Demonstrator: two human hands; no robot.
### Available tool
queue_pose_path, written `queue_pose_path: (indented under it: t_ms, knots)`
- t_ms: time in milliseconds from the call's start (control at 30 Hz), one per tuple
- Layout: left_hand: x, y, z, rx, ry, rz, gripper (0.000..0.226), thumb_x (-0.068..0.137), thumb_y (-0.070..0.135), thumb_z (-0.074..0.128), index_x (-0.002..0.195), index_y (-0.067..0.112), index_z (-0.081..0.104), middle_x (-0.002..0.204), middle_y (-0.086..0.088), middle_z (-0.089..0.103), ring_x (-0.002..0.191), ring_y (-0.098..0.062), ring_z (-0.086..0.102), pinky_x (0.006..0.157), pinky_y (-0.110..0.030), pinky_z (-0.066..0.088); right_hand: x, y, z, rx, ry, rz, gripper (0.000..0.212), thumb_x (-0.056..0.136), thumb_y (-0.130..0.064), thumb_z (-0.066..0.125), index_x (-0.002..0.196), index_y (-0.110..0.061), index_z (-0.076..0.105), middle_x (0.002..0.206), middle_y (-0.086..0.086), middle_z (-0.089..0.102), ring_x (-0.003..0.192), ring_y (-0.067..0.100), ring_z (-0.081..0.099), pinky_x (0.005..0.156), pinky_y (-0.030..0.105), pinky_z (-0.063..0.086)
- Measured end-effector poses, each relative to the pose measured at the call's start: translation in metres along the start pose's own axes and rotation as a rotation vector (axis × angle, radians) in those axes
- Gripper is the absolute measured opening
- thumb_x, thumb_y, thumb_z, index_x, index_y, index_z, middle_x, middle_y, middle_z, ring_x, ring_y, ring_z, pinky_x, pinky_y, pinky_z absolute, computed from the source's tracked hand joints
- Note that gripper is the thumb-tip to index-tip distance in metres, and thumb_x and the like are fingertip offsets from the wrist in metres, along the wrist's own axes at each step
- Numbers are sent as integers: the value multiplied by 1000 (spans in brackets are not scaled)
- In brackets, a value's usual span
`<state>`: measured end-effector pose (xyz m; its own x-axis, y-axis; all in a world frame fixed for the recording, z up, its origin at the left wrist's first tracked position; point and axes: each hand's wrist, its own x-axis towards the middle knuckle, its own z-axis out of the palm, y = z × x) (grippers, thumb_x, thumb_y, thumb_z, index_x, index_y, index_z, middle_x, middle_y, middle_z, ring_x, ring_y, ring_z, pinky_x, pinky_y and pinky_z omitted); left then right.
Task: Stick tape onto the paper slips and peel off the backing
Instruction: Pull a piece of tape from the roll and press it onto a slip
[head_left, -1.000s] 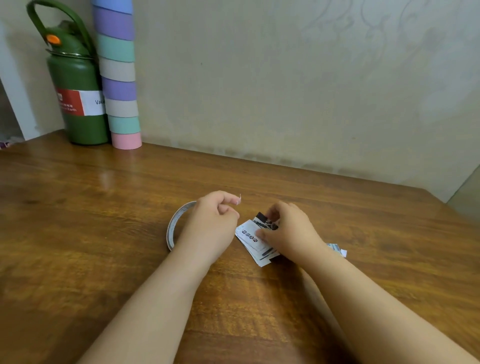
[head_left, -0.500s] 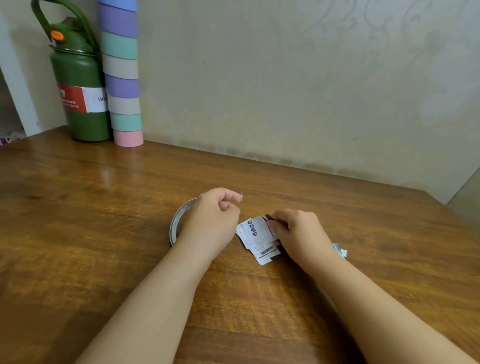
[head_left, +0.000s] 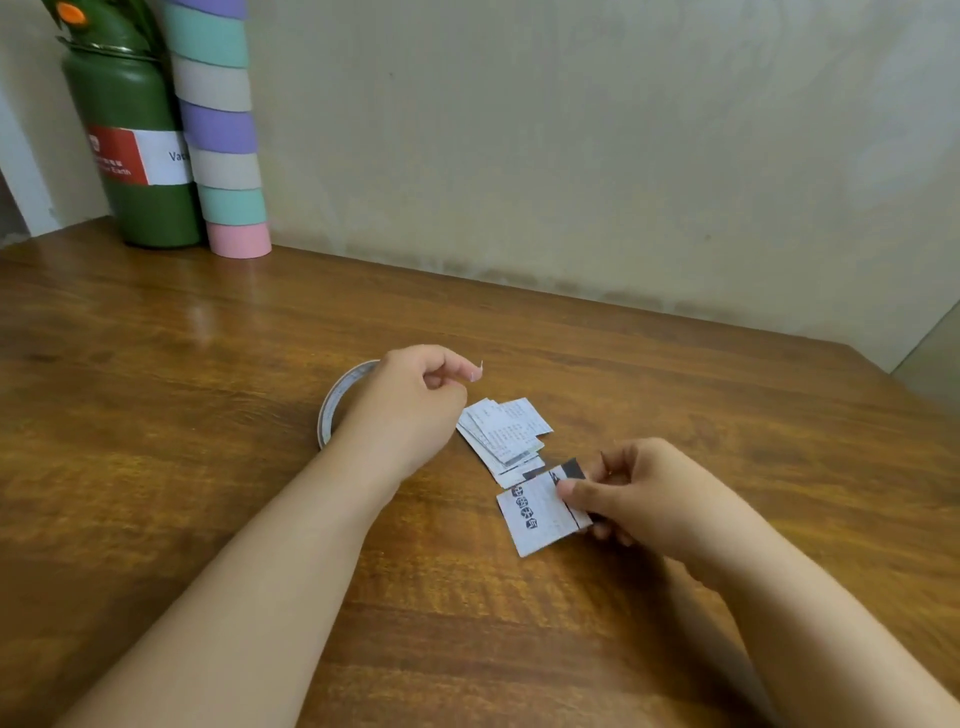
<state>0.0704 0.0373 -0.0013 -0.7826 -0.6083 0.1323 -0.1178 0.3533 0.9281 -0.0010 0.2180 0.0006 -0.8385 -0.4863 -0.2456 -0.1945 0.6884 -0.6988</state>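
Single head-worn view, looking forward and down, close over wooden table

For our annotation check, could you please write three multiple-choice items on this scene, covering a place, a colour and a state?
1. Where is the tape roll?
A. behind the left hand
B. on the flask
C. right of the pile

2. What colour is the bottom band of the tube?
A. green
B. pink
C. black

3. What is the right hand doing?
A. resting flat
B. pinching a slip
C. gripping the roll

Answers: 1 A, the roll's rim shows behind that hand. 2 B, the lowest band is pink. 3 B, thumb and fingers clasp the slip's edge.
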Motion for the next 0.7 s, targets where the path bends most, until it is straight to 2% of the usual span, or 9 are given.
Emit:
queue_pose_path:
  t_ms: [133,200,233,300,400,500,600,700]
  knots:
    - [-6,3,4,44,-53,10,28,88,11,54,79,33,69,95,18,68,91,-8,61,69,-18,42,-6,11,11,-385,225,-136,39,78,-41,70,62,-17,43,54,-8,50,48,7,40,46,20,29]
    - [-9,5,5,40,-107,6,30,85,8,54,78,32,71,92,17,69,88,-10,61,66,-19,39,-8,12,12,-448,292,-194,35,74,-44,73,69,-22,46,62,-10,52,58,5,47,50,22,32]
    - [-10,6,5,36,-138,3,31,83,7,53,77,31,72,89,15,69,78,-13,59,64,-22,39,-8,12,12,-430,297,-243,31,74,-43,74,74,-27,48,69,-12,53,64,3,48,53,21,32]
    - [-15,9,6,24,-210,6,33,81,5,54,74,31,72,81,9,65,60,-13,44,60,-24,35,-8,14,11,-288,285,-369,25,77,-36,73,90,-36,52,80,-15,53,74,-2,50,59,14,37]
    - [-20,14,8,3,-303,38,31,76,5,55,71,32,71,94,-1,68,61,-10,44,63,-28,37,-8,13,8,77,291,-489,27,86,-24,65,110,-33,59,90,-15,61,82,-3,56,70,7,42]
    - [-24,16,10,2,-374,50,25,63,18,52,73,33,70,102,-18,64,73,-22,47,70,-36,39,-11,10,8,265,196,-541,25,89,-20,60,109,-34,62,96,-16,66,91,-4,61,74,6,43]
    - [-26,16,12,-1,-401,69,26,59,19,52,74,32,69,104,-25,60,76,-22,45,74,-38,40,-14,8,11,347,102,-565,19,91,-17,57,104,-29,65,96,-16,69,92,-3,63,76,8,45]
    - [-26,16,13,11,-402,76,24,63,17,54,74,33,69,88,-24,56,74,-21,43,74,-38,40,-14,8,12,424,90,-579,14,90,-14,59,93,-25,67,90,-9,72,88,3,67,77,15,49]
